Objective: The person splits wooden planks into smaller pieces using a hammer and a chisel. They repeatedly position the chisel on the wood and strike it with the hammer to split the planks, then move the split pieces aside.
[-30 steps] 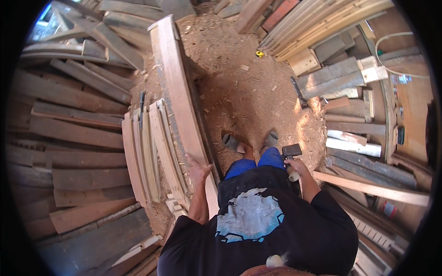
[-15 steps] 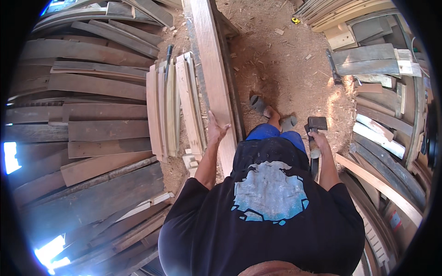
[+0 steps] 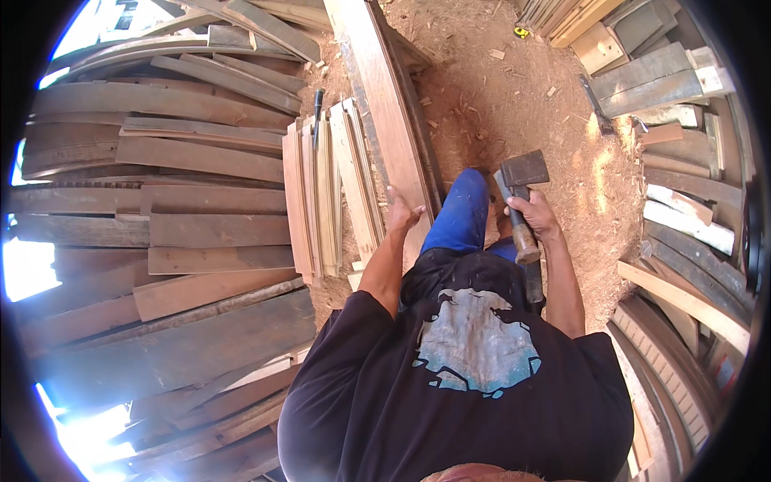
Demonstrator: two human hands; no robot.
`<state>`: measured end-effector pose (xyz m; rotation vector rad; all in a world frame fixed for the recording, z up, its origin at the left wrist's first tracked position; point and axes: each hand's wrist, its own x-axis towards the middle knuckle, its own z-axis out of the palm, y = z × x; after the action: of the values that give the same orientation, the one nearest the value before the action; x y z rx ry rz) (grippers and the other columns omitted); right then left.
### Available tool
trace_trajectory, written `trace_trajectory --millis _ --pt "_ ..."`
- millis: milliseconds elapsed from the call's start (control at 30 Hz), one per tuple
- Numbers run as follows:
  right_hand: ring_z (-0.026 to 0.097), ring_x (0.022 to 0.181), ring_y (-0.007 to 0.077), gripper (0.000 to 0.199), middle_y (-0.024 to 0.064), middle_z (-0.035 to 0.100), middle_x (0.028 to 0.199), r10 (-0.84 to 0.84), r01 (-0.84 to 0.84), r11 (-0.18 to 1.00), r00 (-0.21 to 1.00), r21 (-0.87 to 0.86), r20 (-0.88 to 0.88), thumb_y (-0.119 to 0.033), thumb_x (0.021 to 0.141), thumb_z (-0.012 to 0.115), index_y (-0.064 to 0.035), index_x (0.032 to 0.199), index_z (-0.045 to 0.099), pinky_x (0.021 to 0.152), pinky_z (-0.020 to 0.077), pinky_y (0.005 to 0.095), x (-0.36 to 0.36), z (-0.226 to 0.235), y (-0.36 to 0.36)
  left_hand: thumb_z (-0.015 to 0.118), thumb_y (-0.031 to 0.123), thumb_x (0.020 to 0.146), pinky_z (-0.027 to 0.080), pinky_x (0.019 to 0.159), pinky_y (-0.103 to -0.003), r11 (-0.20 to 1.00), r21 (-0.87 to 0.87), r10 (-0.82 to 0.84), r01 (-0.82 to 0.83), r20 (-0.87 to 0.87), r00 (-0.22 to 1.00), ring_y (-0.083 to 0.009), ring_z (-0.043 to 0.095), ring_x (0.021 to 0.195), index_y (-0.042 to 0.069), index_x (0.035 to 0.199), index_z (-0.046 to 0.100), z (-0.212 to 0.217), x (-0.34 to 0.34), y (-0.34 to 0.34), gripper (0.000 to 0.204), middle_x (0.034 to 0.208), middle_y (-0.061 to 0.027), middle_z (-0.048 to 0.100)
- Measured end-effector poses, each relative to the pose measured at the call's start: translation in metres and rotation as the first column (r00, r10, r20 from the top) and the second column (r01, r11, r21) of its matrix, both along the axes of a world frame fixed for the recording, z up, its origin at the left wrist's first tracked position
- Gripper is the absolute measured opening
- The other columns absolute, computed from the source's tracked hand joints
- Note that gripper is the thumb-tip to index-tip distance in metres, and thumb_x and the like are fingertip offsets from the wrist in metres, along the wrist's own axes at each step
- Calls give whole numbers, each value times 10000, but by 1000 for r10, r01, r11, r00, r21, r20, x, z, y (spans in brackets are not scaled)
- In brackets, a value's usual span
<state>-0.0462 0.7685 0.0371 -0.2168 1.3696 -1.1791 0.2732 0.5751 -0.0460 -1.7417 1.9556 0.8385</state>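
My left hand (image 3: pixel 405 210) rests on the edge of a long reddish plank (image 3: pixel 391 120), thumb across its top face and fingers along its left side. It grips nothing. In my right hand (image 3: pixel 534 214) is a mallet (image 3: pixel 526 169) with a dark block-shaped head. A chisel-like tool (image 3: pixel 525 243) with a wooden handle is held along with it; a narrow grey blade shows beside the mallet's head. Both tools are over the ground, right of my blue-clad knee (image 3: pixel 463 205). My fingers partly hide where the two handles cross.
Left of the plank lie light-coloured wood strips (image 3: pixel 325 177), with a dark-handled tool (image 3: pixel 317 112) on them. Stacked boards (image 3: pixel 201 193) fill the left side. More timber (image 3: pixel 650 84) lines the right. A yellow tape measure (image 3: pixel 521 32) lies on the sawdust-covered ground.
My right hand has raised the mallet and chisel-like tool up and inward, closer to the plank. One knee has come up beside the plank. My left hand stays on the plank.
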Motion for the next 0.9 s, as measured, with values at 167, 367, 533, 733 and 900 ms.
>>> trace_trajectory --millis 167,367,533,733,900 --pt "642 685 132 307 84 676 790 -67 70 993 997 -91 39 -226 849 716 13 1020 629 609 522 278 41 30 -25 825 490 752 413 1096 -428 998 38 -48 45 77 996 -448 477 1323 -164 1498 30 26 -13 -12 1271 1438 -383 409" --pt "628 668 127 345 82 675 802 -42 32 995 994 -97 -105 -269 844 727 4 1026 621 597 516 287 69 24 -43 796 552 754 459 1038 -458 981 14 -193 192 21 981 -479 552 1226 -168 1494 83 8 2 -18 1255 1361 -409 471" --pt "630 674 123 371 90 678 815 -176 166 983 974 -81 -144 -272 861 720 8 1075 605 569 517 279 102 38 -49 775 529 786 467 1019 -461 941 -104 -323 323 23 946 -470 572 1202 -173 1464 190 -9 12 -15 1137 1297 -408 525" --pt "619 668 116 420 79 684 823 -168 177 984 963 23 -212 -300 876 712 11 1127 583 585 511 275 124 50 -46 756 443 817 380 1088 -483 879 -51 -461 473 -337 821 -461 513 1262 -105 1460 322 49 25 -25 950 1335 -355 524" --pt "641 714 138 421 92 697 870 -95 114 992 957 51 -274 -300 882 700 17 1147 621 624 529 283 137 72 -65 822 196 710 336 1117 -496 734 -543 -667 408 -691 280 -470 390 1341 64 1424 471 141 -11 12 807 1480 -282 394"
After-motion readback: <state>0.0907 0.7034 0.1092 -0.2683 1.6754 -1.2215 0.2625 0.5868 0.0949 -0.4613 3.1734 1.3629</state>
